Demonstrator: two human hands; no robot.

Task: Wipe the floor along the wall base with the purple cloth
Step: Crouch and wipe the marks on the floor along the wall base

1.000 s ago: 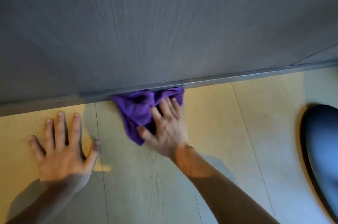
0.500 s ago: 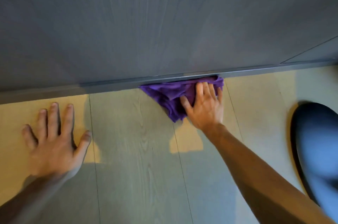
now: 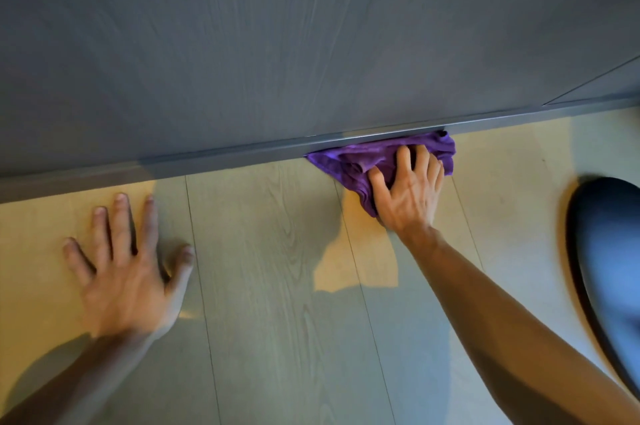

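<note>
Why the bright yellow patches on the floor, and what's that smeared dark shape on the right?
Head view: warm light hits the floor in patches, the rest lies in shadow; the dark shape is too blurred to identify; the left hand is soft, the right hand on the purple cloth sharper.

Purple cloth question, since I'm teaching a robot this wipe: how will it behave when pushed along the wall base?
The purple cloth looks floppy: it lies bunched in folds, so it would probably drape if lifted. Pushed, it likely bunches further unless pressed flat, as the right hand presses it.
</note>
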